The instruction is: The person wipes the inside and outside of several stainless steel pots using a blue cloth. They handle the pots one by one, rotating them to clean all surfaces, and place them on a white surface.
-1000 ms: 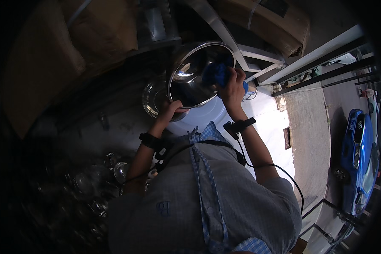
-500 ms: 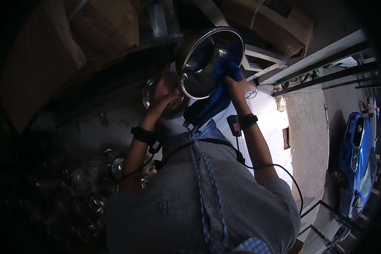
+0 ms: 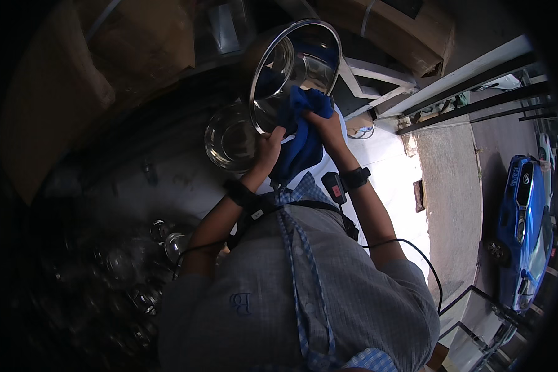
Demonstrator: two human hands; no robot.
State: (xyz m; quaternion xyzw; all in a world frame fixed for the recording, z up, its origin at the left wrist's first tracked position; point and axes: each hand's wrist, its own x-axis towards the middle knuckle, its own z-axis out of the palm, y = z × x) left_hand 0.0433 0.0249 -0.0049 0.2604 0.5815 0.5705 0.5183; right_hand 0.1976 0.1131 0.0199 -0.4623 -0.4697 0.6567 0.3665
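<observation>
A shiny metal bowl [image 3: 268, 104] is held up tilted, its wide rolled rim and mirror-like inside showing. My left hand [image 3: 268, 150] grips the near part of its rim, thumb uppermost; the fingers behind are mostly hidden. In my right hand [image 3: 326, 127] is a bunched blue cloth [image 3: 310, 102], pressed against the bowl's right side near the rim. The cloth's loose end hangs down towards my apron. Just left of my left hand, lower than the held bowl, sits a second shiny metal bowl [image 3: 226, 137].
Cardboard boxes [image 3: 142, 43] stand at the far left, with another long carton [image 3: 394, 31] at the far right. A pale metal frame [image 3: 378, 77] lies beyond my right hand. Several shiny metal pieces [image 3: 121, 263] crowd the dark lower left. A blue car [image 3: 519, 229] is outside at right.
My left hand has moved right, from beside the second bowl onto the held bowl's near rim. The held bowl has shifted left and farther away, while my right hand and the cloth came left.
</observation>
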